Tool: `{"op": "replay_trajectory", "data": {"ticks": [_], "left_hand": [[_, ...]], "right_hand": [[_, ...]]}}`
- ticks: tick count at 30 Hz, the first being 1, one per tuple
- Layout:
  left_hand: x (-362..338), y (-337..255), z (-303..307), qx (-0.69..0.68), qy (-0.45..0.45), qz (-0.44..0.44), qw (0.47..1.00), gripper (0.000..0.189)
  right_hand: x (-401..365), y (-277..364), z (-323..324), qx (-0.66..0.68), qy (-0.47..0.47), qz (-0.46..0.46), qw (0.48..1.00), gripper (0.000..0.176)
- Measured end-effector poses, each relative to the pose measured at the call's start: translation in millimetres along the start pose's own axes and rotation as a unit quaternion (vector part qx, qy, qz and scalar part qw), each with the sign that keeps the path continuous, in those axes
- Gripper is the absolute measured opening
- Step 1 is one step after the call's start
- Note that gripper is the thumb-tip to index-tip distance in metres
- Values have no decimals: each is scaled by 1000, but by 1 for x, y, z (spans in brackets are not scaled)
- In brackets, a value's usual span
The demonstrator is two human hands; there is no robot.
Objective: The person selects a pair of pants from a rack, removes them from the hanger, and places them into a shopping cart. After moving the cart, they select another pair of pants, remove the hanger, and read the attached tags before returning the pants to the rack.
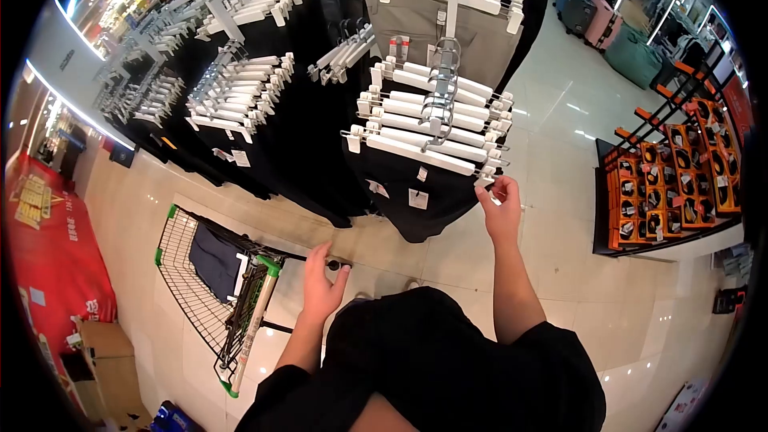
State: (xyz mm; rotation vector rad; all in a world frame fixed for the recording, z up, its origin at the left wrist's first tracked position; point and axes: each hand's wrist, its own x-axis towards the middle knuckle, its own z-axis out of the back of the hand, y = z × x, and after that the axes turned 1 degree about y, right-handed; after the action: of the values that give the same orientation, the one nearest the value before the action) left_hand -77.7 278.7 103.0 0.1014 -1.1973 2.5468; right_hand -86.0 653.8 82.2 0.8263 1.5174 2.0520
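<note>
My right hand is at the right end of the front white trouser hanger, its thumb and curled fingers closed about the end clip. Dark trousers hang from that hanger, with white tags at the waistband. Several similar white hangers are lined up behind it on a metal display arm. Lower down, my left hand is held in the air with thumb and fingers apart and nothing in it. It is near the handle end of a shopping cart, where a folded dark garment lies.
More racks of dark trousers stand to the left, with grey trousers behind. At the right is an orange and black display stand. Suitcases stand farther back. A cardboard box and red-covered stand are at the left.
</note>
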Motion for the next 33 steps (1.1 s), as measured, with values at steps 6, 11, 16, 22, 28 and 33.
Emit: {"op": "replay_trajectory", "data": {"ticks": [6, 11, 16, 22, 28, 33], "left_hand": [[36, -7, -4, -8, 33, 13, 999, 56], [91, -16, -10, -32, 16, -49, 998, 66], [156, -21, -25, -134, -7, -34, 990, 70], [200, 3, -45, -192, -11, -27, 981, 54], [216, 21, -48, -302, 11, -29, 953, 27], [210, 11, -34, -445, 89, 10, 891, 25]], "right_hand": [[1, 17, 2, -77, -7, 75, 994, 33], [-5, 25, 5, -57, 13, 76, 995, 31], [-13, 19, 4, -2, 24, 31, 999, 29], [-8, 18, 9, 86, 116, -93, 985, 25], [3, 26, 11, 101, 152, -85, 979, 24], [4, 37, 17, 115, 159, -72, 978, 24]]}}
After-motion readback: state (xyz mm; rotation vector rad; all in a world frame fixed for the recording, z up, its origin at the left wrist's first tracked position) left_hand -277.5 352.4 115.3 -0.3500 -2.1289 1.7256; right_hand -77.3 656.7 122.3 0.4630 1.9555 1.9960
